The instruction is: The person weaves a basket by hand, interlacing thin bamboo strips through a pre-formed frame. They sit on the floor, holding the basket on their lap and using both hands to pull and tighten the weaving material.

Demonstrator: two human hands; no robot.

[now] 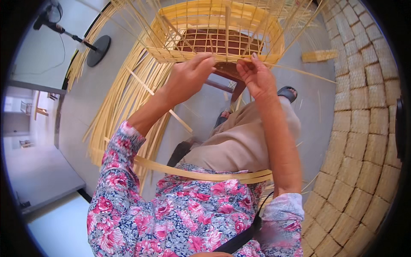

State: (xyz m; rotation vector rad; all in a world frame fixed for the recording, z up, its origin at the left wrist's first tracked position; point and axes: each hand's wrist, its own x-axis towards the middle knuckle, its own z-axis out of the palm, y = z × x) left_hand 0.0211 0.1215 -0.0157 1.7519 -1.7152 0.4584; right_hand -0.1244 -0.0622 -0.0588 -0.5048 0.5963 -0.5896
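Note:
A partly woven basket (218, 17) of yellow bamboo-like strips stands on a dark red wooden stool (237, 82), with long loose uprights rising from its rim. My left hand (196, 69) grips the near edge of the basket wall left of the middle, fingers curled. My right hand (257, 75) pinches the same edge further right, thumb on a thin strip (308, 73) that sticks out to the right past the basket. Between the two hands the edge strips run side by side. Wide curved strips (205, 176) lie across my lap, over the flowered shirt.
Long loose strips (122, 96) are spread over the floor at the left. Stacked woven pieces (359, 122) line the right side, and a small bundle (319, 56) lies near them. A fan with a round base (99, 51) stands at the upper left.

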